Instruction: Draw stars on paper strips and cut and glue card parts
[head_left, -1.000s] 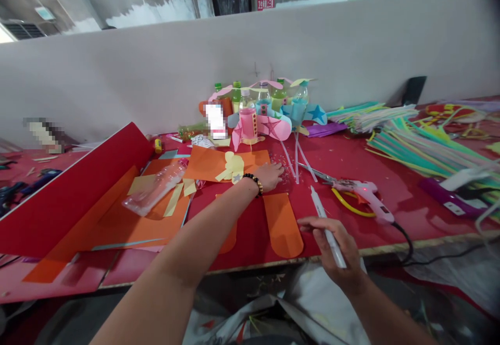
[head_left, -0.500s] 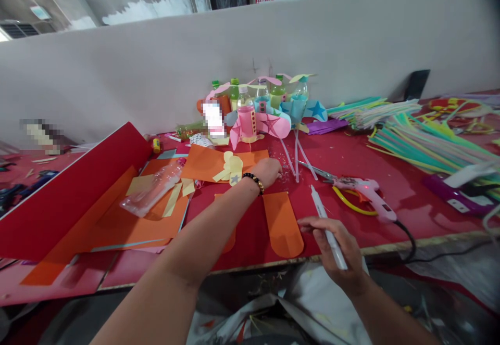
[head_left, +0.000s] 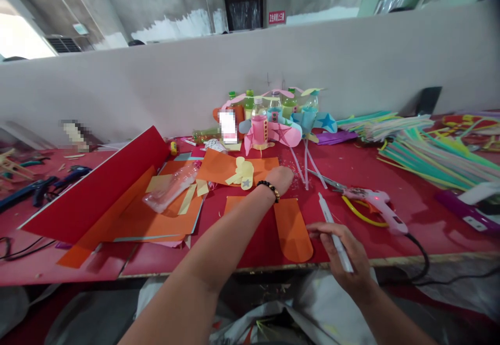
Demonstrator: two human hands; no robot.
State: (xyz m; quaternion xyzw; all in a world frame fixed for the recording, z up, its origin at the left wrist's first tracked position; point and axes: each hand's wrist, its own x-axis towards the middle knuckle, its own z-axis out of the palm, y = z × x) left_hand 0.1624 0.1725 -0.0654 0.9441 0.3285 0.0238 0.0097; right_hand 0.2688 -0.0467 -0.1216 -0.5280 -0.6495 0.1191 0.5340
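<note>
My right hand holds a white marker pen slantwise, its tip pointing up and away from me. Close to those fingertips lies an orange paper strip with a rounded near end. A second orange piece is partly covered by my left forearm. Beyond the strip, my left hand rests low over the red table with its fingers curled down; whatever they hold, if anything, is hidden. Just left of it are an orange sheet and pale yellow cut-outs, one bearing a grey star.
Paper-winged bottles stand along the partition. A pink glue gun with a black cord and scissors lie at right, before bundled strips. At left are a clear bottle and a tilted red board.
The camera view has tilted up and shifted left, so the table appears lower and further right. Both hands keep nearly the same places over the table; the marker pen stays in my right hand.
</note>
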